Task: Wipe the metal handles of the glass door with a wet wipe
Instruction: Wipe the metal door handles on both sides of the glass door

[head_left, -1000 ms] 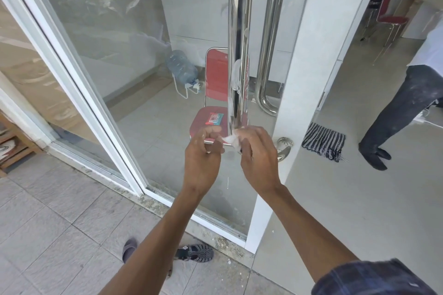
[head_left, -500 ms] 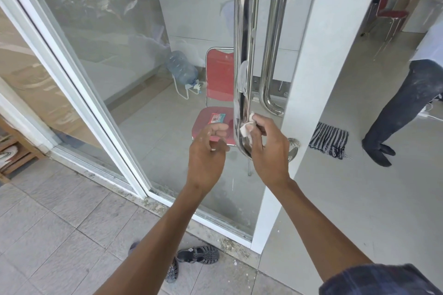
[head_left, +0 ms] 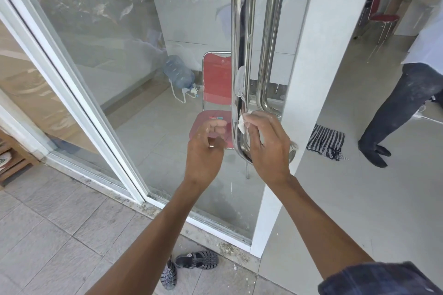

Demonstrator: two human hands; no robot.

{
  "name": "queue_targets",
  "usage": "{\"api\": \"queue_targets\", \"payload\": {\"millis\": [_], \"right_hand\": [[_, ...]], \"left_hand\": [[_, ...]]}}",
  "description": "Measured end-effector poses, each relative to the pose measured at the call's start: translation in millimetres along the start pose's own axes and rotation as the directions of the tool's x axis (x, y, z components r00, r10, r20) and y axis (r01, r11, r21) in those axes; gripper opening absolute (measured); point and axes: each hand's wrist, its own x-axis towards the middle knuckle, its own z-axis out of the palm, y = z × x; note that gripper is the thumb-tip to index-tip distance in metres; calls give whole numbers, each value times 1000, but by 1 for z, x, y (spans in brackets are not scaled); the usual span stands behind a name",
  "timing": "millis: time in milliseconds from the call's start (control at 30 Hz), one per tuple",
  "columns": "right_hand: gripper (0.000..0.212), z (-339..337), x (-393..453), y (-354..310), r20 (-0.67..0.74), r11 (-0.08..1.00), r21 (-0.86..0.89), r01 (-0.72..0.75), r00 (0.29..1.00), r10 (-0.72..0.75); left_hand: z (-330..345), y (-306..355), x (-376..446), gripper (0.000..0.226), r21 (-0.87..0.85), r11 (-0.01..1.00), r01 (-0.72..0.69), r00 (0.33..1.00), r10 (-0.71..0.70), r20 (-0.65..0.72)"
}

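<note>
On the left I see the glass door (head_left: 115,38) with its white frame. Behind the glass there is a water jug (head_left: 178,74) on the floor and a red chair (head_left: 215,93). My left hand (head_left: 205,151) is up near the glass, just beside the handle. Its fingers are bent loosely and it holds nothing. Next comes the shiny metal handle (head_left: 239,55), with a second handle (head_left: 269,43) on the other side of the glass. My right hand (head_left: 268,143) pinches a white wet wipe (head_left: 243,123) and presses it on the low part of the near handle. On the right, a striped cloth (head_left: 326,142) lies on the floor, near a person's leg (head_left: 395,112). Down by the door lie dark sandals (head_left: 189,266).
</note>
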Motion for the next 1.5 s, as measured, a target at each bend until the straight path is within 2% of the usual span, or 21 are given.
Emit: {"api": "queue_targets", "payload": {"millis": [167,300,367,500,600,667,733,833,1067,1200,1300,1400,1500], "right_hand": [[17,5,13,-4,-59,986,-40,164,984,-166],[10,14,-9,6,32,933,-230,276,961,-276],[10,17,-3,3,25,920,-269,286,957,-290],[21,21,24,-13,-156,961,-237,140,971,-180],[28,23,8,-19,-142,985,-169,39,988,-63],[21,22,1,-22,-131,992,-125,-7,991,-9],[14,20,15,-26,-175,996,-79,-35,984,21],[18,19,38,-31,-256,998,-50,-28,967,14],[16,7,22,-23,-178,995,12,-96,979,97],[18,7,62,-35,-198,960,163,-227,946,257],[18,12,48,-35,-161,928,183,-325,921,355],[15,12,33,-37,-154,939,156,-306,931,330],[15,8,55,-43,-212,984,117,-137,964,159]], "left_hand": [[-4,6,7,31,-27,1000,-14,1000,14,0],[-5,2,7,34,-85,996,10,1000,-10,3],[-7,2,5,36,-85,996,-9,1000,8,-4],[-11,2,8,44,-67,998,-15,1000,14,-16],[-13,1,9,37,-66,998,-19,1000,18,-14],[-14,1,10,33,-65,998,-22,1000,21,-18],[-14,3,11,33,-72,997,-26,1000,25,-16],[-10,6,13,27,-82,997,-10,1000,11,3],[-3,11,12,24,-135,991,-16,1000,18,18],[1,14,12,21,-145,989,-12,1000,15,17],[3,16,12,19,-158,987,-11,1000,13,13],[3,17,12,17,-150,988,-23,1000,25,12],[2,14,15,15,-157,987,-20,1000,21,6]]}}
